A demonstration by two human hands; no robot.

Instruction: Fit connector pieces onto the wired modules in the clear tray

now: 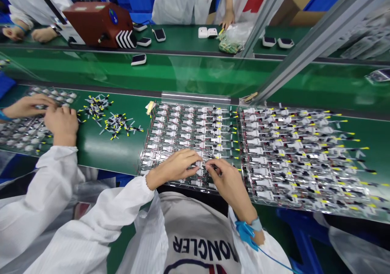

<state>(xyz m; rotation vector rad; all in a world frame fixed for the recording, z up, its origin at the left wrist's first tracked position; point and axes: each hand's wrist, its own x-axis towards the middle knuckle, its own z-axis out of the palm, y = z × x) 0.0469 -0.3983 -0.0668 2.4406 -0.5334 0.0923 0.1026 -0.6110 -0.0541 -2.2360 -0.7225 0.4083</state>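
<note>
My left hand point(179, 165) and my right hand point(224, 179) are close together over the near part of a clear plastic tray point(143, 160). Rows of small white parts with thin red and dark wires fill this tray. The fingers of each hand are pinched at a small piece in the tray, too small and covered to name. A blue wrist strap point(246, 230) with a cord is on my right wrist. Right of my hands, a second tray point(250, 172) holds similar white parts with black, yellow-tipped pieces attached.
Two loose piles of black, yellow-tipped pieces point(117, 124) lie to the left. Beyond them, a co-worker's hands point(62, 121) work over another tray. A green conveyor belt point(195, 72) runs behind a clear guard. A metal post point(292, 58) slants at right; a brown box point(97, 24) stands across.
</note>
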